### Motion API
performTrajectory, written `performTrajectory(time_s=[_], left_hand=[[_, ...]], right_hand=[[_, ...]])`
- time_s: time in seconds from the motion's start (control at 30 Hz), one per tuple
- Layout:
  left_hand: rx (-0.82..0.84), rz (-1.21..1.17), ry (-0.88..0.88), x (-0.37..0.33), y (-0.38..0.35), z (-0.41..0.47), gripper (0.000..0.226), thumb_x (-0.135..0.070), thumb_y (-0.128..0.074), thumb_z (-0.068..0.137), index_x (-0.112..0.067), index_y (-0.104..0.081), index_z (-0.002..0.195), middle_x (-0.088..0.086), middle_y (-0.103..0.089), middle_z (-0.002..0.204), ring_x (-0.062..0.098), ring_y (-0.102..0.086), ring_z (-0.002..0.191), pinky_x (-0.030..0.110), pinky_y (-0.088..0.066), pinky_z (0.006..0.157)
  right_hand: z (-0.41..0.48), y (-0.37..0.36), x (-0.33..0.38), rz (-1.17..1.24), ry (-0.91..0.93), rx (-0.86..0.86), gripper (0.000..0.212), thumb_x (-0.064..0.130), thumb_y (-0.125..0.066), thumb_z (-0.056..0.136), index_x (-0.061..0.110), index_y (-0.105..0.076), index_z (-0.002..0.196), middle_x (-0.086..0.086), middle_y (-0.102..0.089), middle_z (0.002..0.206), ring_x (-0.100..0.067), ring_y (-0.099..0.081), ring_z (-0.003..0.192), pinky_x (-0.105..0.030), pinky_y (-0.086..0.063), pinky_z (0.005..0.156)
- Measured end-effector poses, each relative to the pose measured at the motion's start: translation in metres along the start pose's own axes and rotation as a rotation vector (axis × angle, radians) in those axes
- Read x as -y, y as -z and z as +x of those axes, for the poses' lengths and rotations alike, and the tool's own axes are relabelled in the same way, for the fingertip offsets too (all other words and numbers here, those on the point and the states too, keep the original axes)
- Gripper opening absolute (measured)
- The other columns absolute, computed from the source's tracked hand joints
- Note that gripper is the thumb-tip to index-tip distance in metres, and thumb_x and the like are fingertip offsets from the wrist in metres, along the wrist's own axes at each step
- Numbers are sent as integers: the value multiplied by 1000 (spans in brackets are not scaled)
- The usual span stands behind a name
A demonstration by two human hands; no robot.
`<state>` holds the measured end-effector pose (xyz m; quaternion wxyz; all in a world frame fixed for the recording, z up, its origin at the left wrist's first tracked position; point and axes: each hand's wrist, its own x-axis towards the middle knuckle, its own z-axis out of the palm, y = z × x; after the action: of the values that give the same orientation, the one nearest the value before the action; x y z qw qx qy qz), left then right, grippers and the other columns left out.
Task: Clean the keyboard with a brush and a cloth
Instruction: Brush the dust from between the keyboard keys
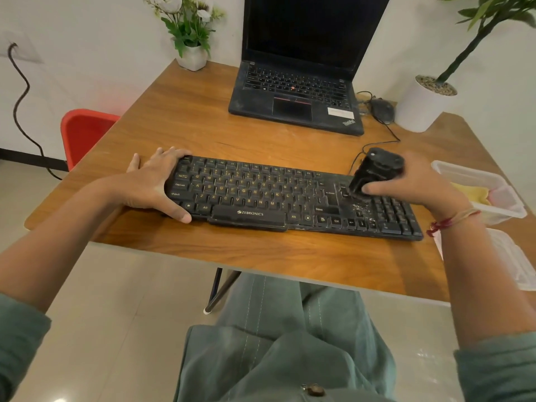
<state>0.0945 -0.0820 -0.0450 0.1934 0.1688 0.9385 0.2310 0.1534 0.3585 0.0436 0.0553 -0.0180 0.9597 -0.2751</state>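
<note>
Black bristles of the brush (374, 172) sit on the keyboard (261, 195), at the key block between Enter and the numpad, w/ pale crumbs (361, 206) just in front of them by the arrow keys. Right grip (417, 187) is closed round the brush body, fingers wrapped on its near side, bristles pointing down-left. Left grip (153, 184) lies spread over the keyboard's left end, thumb at the near edge, fingers toward the far corner. It holds nothing and prob. just steadies the keyboard. Keyboard rests on the counter (203, 117), long axis left-right across the person, right end a bit nearer. Crumbs lie person-side of the brush, so the next sweep likely runs toward the near-right edge, and the right grip is the nearer one. Yellow cloth (471, 194) waits in a clear tub (464, 169) just right of the keyboard, untouched.
</note>
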Motion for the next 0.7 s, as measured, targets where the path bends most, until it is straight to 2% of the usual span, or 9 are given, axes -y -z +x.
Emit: performTrajectory(time_s=[0.17, 0.27, 0.33, 0.4, 0.5, 0.53, 0.57, 0.63, 0.7], left_hand=[[15, 12, 5, 1, 0, 0, 153, -92, -64, 15, -45, -2, 146, -3, -1, 163, 15, 14, 148, 51, 21, 114], [29, 17, 13, 1, 0, 0, 157, -92, -65, 17, -44, 5, 149, -5, 4, 163, 14, 16, 148, 50, 22, 114], [37, 23, 15, 2, 0, 0, 157, -92, -65, 18, -44, 8, 149, -6, 5, 163, 14, 17, 147, 49, 22, 114], [40, 20, 7, 3, 0, 1, 153, -92, -66, 19, -47, 5, 147, -6, 4, 163, 14, 17, 147, 50, 22, 114], [38, 14, -4, 3, 1, 3, 148, -91, -67, 19, -48, 0, 145, -7, 0, 162, 15, 16, 148, 51, 22, 113], [37, 12, -5, 3, 0, 3, 148, -91, -67, 19, -48, -1, 145, -7, -1, 162, 15, 15, 148, 51, 22, 113], [36, 10, -6, 3, 0, 3, 149, -92, -66, 19, -49, -1, 145, -7, -1, 162, 15, 15, 148, 51, 22, 113], [35, 7, -8, 4, 0, 3, 148, -92, -66, 19, -49, 0, 144, -7, -1, 162, 14, 15, 148, 50, 22, 113], [31, 10, -8, 5, 0, 3, 147, -91, -67, 20, -49, 0, 144, -7, -2, 162, 14, 14, 148, 51, 22, 113]], right_hand=[[8, -28, 2, 138, -89, -227, 31, 25, -77, 72, 7, -66, 96, -10, -70, 91, -25, -66, 88, -39, -54, 77], [8, -34, 9, 284, -92, -97, 35, 24, -79, 69, 13, -65, 99, -4, -70, 95, -19, -67, 90, -35, -54, 80], [10, -27, 10, 337, -100, -2, 30, 19, -79, 72, 17, -62, 97, -2, -69, 94, -15, -65, 87, -27, -53, 74], [16, -20, 8, 244, -116, -39, 22, 18, -77, 75, 18, -60, 90, 0, -66, 88, -14, -62, 81, -24, -49, 67], [27, -16, 6, -88, -127, -257, 24, 27, -76, 72, 13, -58, 78, -1, -60, 74, -21, -58, 74, -24, -43, 55], [29, -16, 7, -95, -113, -285, 25, 27, -76, 72, 11, -58, 79, -1, -60, 73, -20, -58, 73, -23, -42, 53], [29, -18, 8, 3, -90, -245, 25, 24, -77, 72, 10, -61, 84, -1, -63, 77, -17, -60, 74, -20, -43, 55], [23, -24, 16, 315, -43, 15, 35, 17, -79, 71, 10, -62, 100, -2, -69, 92, -13, -66, 84, -22, -53, 68], [20, -30, 15, 335, -28, 233, 43, 20, -81, 69, 12, -61, 106, -3, -70, 99, -17, -67, 93, -32, -55, 79]])
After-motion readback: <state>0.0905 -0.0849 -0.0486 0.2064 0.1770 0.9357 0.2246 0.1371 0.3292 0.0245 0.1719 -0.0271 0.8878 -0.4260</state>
